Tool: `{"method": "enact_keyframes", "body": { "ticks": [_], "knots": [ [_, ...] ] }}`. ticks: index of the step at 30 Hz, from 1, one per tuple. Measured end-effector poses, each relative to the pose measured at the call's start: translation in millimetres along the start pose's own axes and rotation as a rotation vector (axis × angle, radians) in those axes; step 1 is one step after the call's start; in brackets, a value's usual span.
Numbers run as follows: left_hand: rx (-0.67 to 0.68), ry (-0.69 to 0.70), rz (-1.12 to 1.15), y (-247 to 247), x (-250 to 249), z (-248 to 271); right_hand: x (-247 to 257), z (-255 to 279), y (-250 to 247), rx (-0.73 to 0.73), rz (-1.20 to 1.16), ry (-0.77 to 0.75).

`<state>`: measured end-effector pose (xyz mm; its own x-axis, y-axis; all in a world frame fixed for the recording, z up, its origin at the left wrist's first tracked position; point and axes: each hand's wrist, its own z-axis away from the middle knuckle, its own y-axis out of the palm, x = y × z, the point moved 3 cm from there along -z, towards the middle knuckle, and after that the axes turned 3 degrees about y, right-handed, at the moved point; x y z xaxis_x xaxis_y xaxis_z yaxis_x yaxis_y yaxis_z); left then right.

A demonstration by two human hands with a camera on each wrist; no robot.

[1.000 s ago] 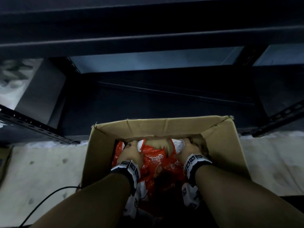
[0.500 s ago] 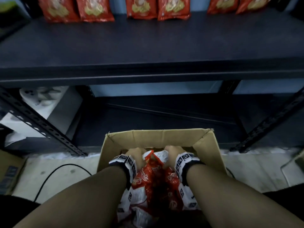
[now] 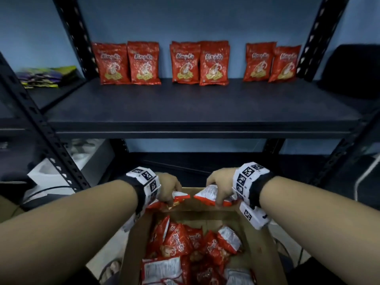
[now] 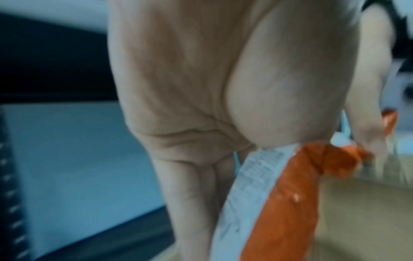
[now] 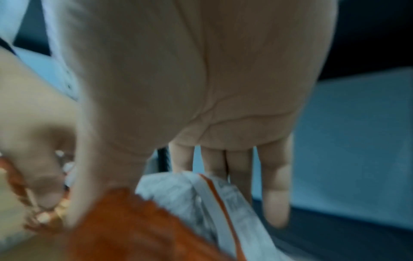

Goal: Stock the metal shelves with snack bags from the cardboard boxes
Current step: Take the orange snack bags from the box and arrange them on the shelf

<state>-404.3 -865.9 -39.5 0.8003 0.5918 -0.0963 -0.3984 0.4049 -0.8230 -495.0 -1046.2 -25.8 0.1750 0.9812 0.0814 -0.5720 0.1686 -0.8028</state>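
— Above the cardboard box (image 3: 258, 241), what do the two hands have?

— Each one has a snack bag. The left hand (image 3: 167, 187) pinches the left bag (image 3: 178, 198) by its top edge, fingers curled round it. The right hand (image 3: 219, 185) grips the right bag (image 3: 212, 195) the same way. The left wrist view shows the left bag hanging down long from the fingers. The two bags almost meet in the middle, just over the far wall of the box.

— Where do the bags have to go?

— Up and away from the person. The metal shelf (image 3: 195, 108) lies beyond the hands and higher than them. Its front edge is near, but the row of bags (image 3: 195, 62) stands well back, against the blue wall.

— How do those bags stand?

— Upright, long side up and down, faces to the front, in three pairs with gaps between. The whole front part of the shelf is bare.

— Which hand is closer to the shelf?

— They look about level, so neither is clearly nearer. The left hand sits below the left part of the row and the right hand below the right part.

— So what does the next move need?

— Probably a lift straight up past the shelf's front edge, then a push forward. The held bags may need turning so they stand tall like the others. More bags still lie jumbled in the box, so plenty is left to do.
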Motion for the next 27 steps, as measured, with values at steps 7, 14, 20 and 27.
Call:
{"method": "enact_keyframes", "body": {
  "ticks": [7, 14, 20, 27],
  "knots": [
    [-0.042, 0.103, 0.202, -41, 8, 32, 0, 30, -33, -0.060, -0.159, -0.100],
    [-0.131, 0.098, 0.337, -56, 26, 56, 14, 64, -66, -0.279, -0.258, -0.182],
    [-0.215, 0.097, 0.442, -65, 30, 68, 18, 104, -126, -0.674, -0.431, -0.324],
    [-0.214, 0.133, 0.470, -62, 28, 69, -24, 107, -157, -1.036, -0.501, -0.216]
  ]
}}
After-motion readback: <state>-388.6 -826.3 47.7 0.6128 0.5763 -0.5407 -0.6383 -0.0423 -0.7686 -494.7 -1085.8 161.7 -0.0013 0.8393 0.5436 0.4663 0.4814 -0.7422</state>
